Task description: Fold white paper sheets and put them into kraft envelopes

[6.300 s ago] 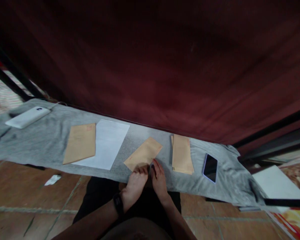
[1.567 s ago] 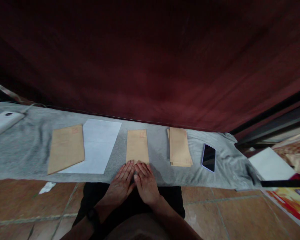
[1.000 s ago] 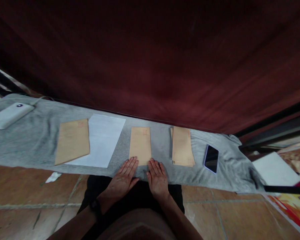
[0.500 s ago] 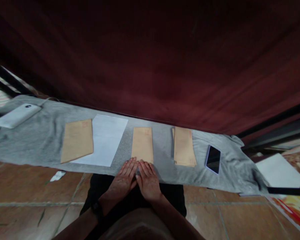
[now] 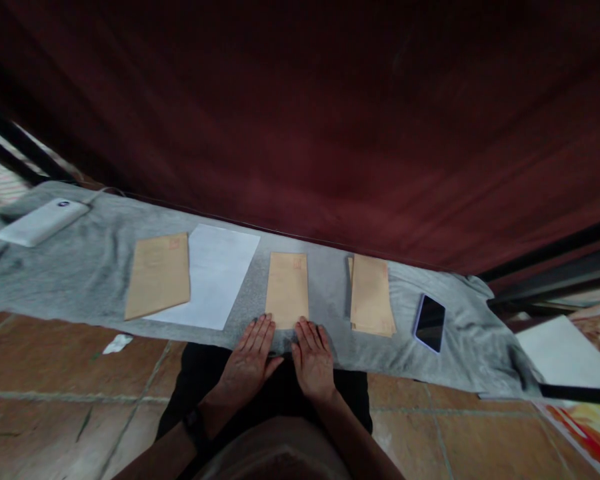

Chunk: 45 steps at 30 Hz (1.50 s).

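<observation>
A brown paper envelope (image 5: 287, 287) lies flat in front of me on a grey cloth. My left hand (image 5: 253, 350) rests flat at its near left corner, fingers stretched out and thumb apart. At the near right corner lies my right hand (image 5: 314, 357), also flat, its fingertips touching the envelope's edge. To the right is a small stack of brown envelopes (image 5: 371, 293), slightly fanned. On the left, another pile of brown envelopes (image 5: 159, 277) partly covers white paper (image 5: 223, 273).
The grey cloth (image 5: 80, 280) covers a long narrow surface along a dark red hanging (image 5: 300, 167). A phone (image 5: 430, 323) lies at the right. A white device (image 5: 43, 222) with a cable is at the far left. A white scrap (image 5: 117, 344) lies on the tiled floor.
My hands have moved apart along the envelope's near edge, from close together at its middle to its two corners. The view has shifted slightly.
</observation>
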Motion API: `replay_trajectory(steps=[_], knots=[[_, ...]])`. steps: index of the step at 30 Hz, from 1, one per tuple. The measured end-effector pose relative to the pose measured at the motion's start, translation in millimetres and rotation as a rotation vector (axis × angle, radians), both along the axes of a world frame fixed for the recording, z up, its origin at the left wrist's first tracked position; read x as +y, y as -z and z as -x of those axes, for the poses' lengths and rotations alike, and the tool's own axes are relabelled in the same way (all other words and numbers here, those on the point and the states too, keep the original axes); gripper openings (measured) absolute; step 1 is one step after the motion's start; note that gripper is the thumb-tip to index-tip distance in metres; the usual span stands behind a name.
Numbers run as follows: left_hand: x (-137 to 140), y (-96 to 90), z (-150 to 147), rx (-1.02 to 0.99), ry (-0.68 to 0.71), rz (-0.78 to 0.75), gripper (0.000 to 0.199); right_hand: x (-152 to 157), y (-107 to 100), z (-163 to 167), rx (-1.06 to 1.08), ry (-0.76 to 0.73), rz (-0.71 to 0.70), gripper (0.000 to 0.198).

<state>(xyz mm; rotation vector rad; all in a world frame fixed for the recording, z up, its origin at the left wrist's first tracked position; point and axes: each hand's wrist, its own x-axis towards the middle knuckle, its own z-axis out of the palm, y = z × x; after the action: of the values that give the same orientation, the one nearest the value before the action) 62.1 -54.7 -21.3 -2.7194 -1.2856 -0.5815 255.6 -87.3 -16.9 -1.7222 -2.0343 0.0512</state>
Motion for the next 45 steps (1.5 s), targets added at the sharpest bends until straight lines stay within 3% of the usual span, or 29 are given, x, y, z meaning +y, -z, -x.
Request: replay_trajectory(steps=[6,15,22,29,34,45], knots=[[-5,5.5,-29,0.012,0.045,-0.024,0.066,2,7,-1,0.020,0.002,-0.010,0.041],[-1,6.0,-5,0.018,0.003,-0.068,0.070,4,1,3,0.070,0.027,-0.010,0.041],[-4,12.4,-13,0.024,-0.038,-0.094,0.072,10,2,25,0.029,-0.108,-0.006,0.045],[-6,5.7,-9,-0.008,-0.058,-0.108,0.080,5,6,-1,-0.009,0.019,-0.015,0.042],[-6,5.0,-2,-0.021,-0.070,-0.106,0.075,1,5,-9,-0.011,0.034,-0.022,0.043],[-6,8.0,-42,0.014,0.010,-0.059,0.061,2,5,-11,-0.036,0.037,-0.051,0.042]])
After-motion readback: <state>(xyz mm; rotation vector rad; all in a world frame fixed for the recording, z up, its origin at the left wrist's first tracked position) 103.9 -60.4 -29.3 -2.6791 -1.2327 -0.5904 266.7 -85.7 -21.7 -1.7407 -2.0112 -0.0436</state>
